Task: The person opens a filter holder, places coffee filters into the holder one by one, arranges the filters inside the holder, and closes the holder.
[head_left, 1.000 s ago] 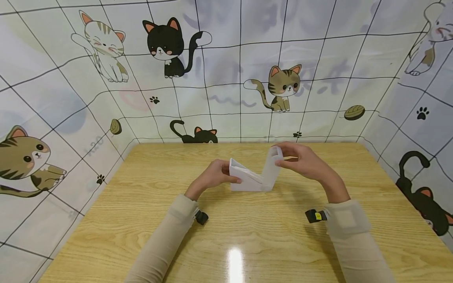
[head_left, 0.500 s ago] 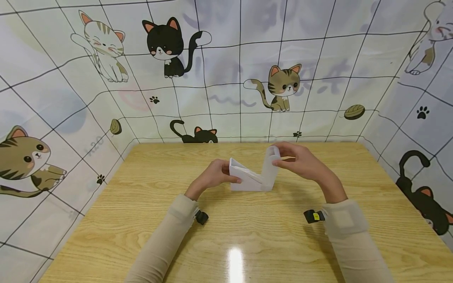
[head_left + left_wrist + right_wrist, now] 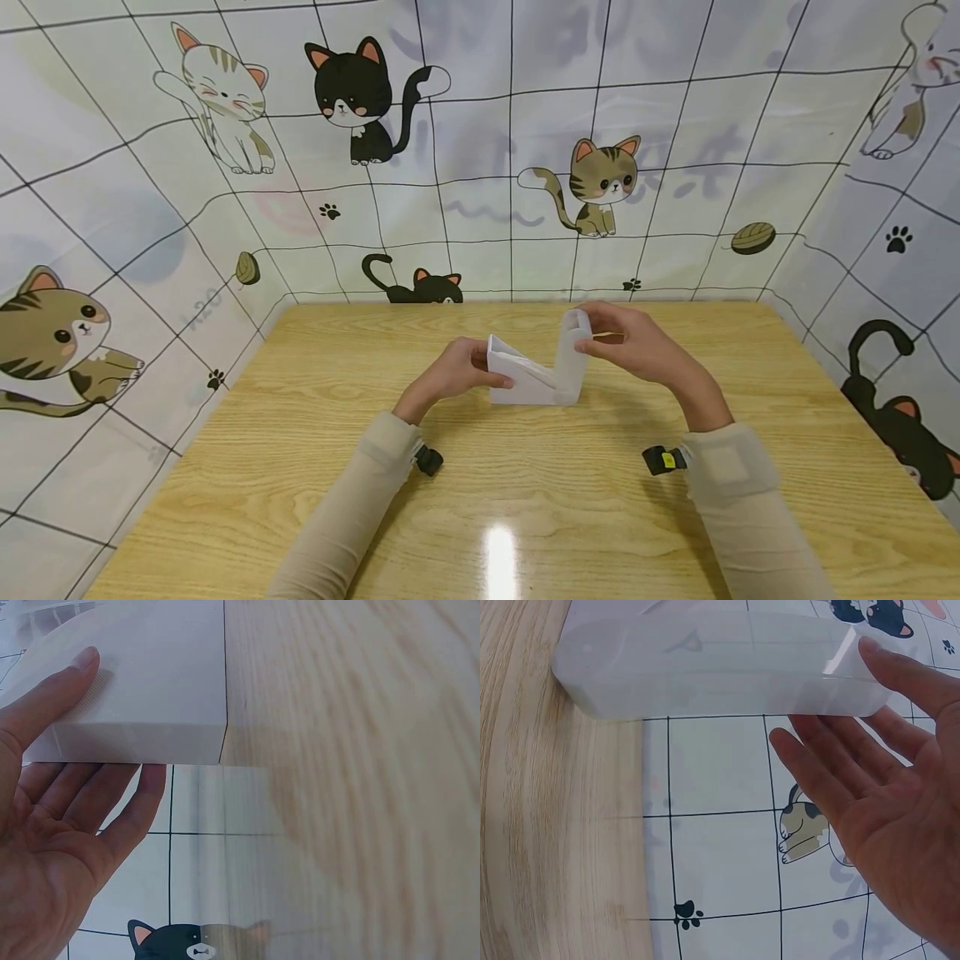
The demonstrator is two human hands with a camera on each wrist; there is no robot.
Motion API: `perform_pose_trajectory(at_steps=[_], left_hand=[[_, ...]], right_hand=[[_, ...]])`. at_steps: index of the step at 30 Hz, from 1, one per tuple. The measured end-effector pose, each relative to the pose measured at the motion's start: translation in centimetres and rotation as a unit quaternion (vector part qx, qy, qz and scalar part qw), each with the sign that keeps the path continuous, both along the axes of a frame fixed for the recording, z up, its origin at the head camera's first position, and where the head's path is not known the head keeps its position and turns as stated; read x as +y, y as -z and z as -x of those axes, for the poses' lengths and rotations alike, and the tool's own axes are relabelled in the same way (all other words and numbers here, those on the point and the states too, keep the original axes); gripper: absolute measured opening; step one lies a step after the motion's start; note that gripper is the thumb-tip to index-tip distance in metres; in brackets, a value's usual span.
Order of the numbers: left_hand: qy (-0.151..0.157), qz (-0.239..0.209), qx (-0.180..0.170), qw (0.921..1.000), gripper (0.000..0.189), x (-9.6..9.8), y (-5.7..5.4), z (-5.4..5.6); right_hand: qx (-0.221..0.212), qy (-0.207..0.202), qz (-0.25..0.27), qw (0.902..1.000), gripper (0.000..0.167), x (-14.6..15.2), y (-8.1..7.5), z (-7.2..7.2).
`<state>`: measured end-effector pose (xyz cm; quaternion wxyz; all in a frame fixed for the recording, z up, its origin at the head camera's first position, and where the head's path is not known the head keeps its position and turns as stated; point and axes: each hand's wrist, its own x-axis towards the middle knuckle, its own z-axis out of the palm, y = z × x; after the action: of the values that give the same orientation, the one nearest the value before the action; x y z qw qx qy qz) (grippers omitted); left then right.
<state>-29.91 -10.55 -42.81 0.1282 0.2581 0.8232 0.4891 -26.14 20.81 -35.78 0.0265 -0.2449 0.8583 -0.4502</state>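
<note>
A white box [image 3: 521, 385] with a sloping top edge stands on the table, seen in the head view. At its right end rises a translucent lid [image 3: 572, 354], tilted up away from the slope; it spans the top of the right wrist view. My left hand [image 3: 459, 368] grips the box's tall left end, thumb on the near face and fingers round the far side, as the left wrist view confirms. My right hand [image 3: 633, 340] pinches the free upper end of the lid between thumb and fingers. What lies inside the box cannot be made out.
The wood-grain table [image 3: 450, 492] stretches around the box on all sides. A white cloth wall [image 3: 480, 208] printed with cats and grid lines rises behind it and at both sides. Dark wrist cameras sit below each hand.
My right hand has moved slightly left with the lid, so the lid stands a little more upright. My left hand and the box have stayed in place.
</note>
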Motion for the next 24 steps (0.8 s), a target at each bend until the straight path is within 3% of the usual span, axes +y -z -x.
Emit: perform_pose_trajectory(at_steps=[24], left_hand=[[-0.007,0.007,-0.005,0.9999,0.033,0.14,-0.07,-0.05]], right_hand=[[0.002,0.002,-0.012,0.9999,0.05,-0.45,0.04,-0.19]])
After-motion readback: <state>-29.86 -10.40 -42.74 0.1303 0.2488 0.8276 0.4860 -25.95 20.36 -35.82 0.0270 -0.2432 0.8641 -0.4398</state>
